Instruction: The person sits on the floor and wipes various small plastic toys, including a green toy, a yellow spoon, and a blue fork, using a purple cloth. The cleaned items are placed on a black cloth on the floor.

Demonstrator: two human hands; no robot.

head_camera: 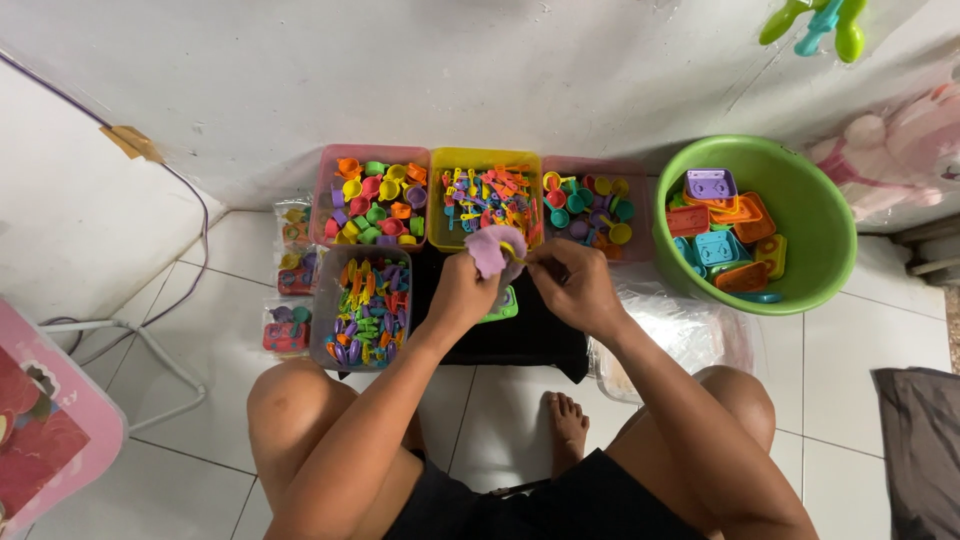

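A: What is seen nearest, starting from the black stool (520,345)?

B: On the near side of the stool, bare knees and a foot are set on the tiled floor (860,350). Above the stool's far edge, a small purple toy piece (487,250) is pinched in the left hand (462,292), which is closed around its lower part. The right hand (578,285) is closed too, its fingertips pressed on a tiny yellow part (508,249) at the piece's right side.

A: How should that fitting be handled?

B: The purple piece is best kept steady and the yellow part guided straight in with light pressure, so that nothing is bent; that is only a judgement.

A: So the piece lies where, against the hands?

B: Between them, touched by both, just above the stool.

A: And beyond?

B: To the stool's left, a grey tub (362,300) of mixed coloured pieces is placed. Past the stool, against the wall, a pink tub (372,200), a yellow tub (485,205) and another pink tub (592,210) are lined up. Further right of the stool, a green basin (820,215) filled with larger flat pieces is found.
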